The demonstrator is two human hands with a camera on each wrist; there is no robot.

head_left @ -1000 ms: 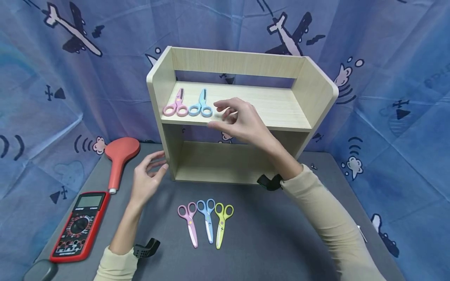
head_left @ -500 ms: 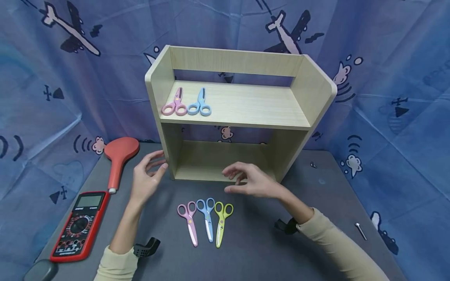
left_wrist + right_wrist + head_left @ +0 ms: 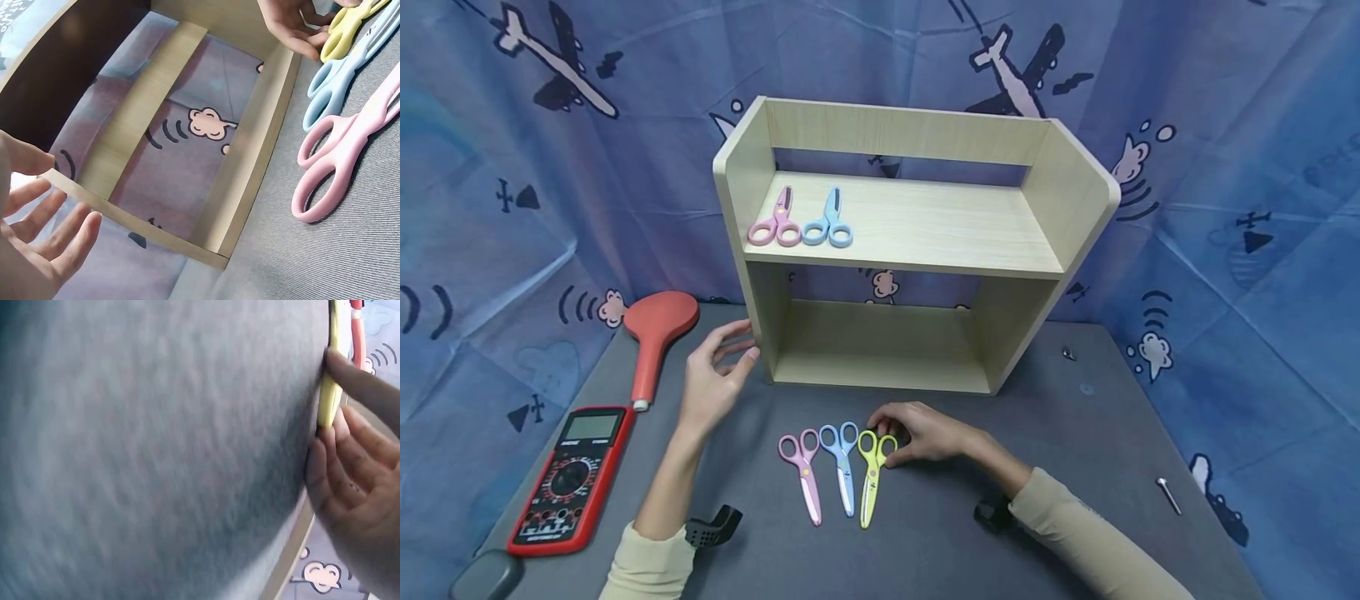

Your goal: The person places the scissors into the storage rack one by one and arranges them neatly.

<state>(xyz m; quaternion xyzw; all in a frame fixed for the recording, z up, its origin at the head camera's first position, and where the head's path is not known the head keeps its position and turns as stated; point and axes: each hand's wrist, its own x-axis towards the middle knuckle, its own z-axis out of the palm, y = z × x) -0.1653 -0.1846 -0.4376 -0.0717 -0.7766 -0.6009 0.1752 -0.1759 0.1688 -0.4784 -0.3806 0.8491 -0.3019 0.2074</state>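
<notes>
Yellow scissors (image 3: 871, 479) lie on the grey table, handles toward the shelf. My right hand (image 3: 931, 433) grips them at the handles, thumb on the near side and fingers on the far side; the right wrist view shows the yellow handle (image 3: 327, 403) between thumb and fingertips. To their left lie blue scissors (image 3: 845, 475) and pink scissors (image 3: 807, 483), side by side. My left hand (image 3: 711, 385) is beside the left panel of the wooden shelf (image 3: 880, 265), fingers loosely bent and holding nothing. From the left wrist view I cannot tell if its fingertips touch the panel.
On the upper shelf board lie pink scissors (image 3: 777, 223) and light blue scissors (image 3: 829, 223). Left on the table are a red paddle-shaped thing (image 3: 658, 333), a red multimeter (image 3: 572, 483) and a dark grey object (image 3: 486, 577). A bolt (image 3: 1168, 496) lies at right. Patterned cloth (image 3: 647, 75) hangs behind.
My right hand has come down from the upper shelf to the table and taken hold of the yellow scissors' handles. My left hand stays beside the shelf.
</notes>
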